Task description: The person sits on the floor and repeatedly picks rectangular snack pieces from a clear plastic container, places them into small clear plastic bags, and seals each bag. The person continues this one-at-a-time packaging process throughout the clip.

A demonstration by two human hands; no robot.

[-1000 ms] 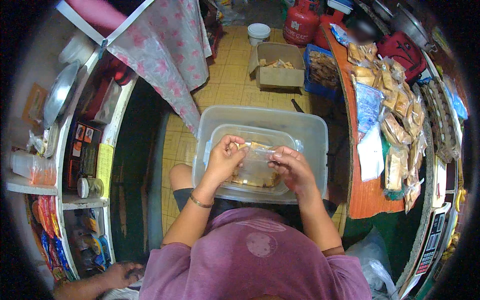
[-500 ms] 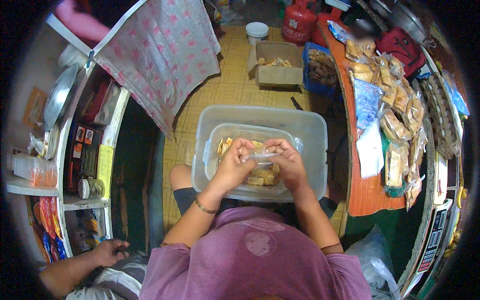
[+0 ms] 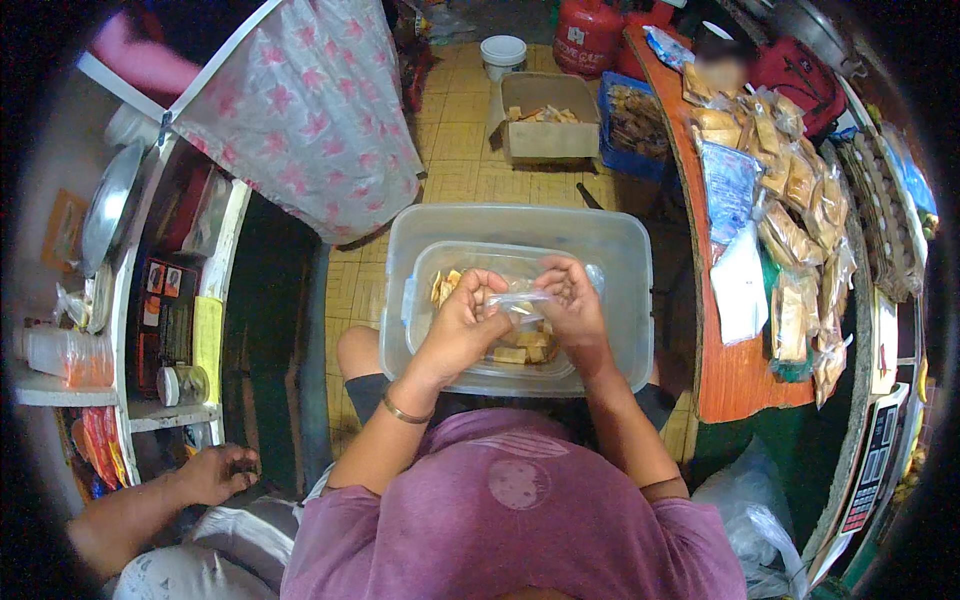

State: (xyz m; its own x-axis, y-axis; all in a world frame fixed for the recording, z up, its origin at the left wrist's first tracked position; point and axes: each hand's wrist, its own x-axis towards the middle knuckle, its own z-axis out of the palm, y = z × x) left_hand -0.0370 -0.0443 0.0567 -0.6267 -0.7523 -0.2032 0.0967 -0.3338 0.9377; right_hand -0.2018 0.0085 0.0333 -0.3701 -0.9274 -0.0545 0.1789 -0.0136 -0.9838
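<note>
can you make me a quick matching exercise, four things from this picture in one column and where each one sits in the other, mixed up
Things:
1. small clear bag
2. cardboard box
3. red gas cylinder
4. packed snack bags

Places:
a. on the orange table at right
b. on the tiled floor beyond the clear plastic tub
c. between both hands over the tub
d. top edge, beside the white bucket

Pairs: 1-c, 2-b, 3-d, 4-a
</note>
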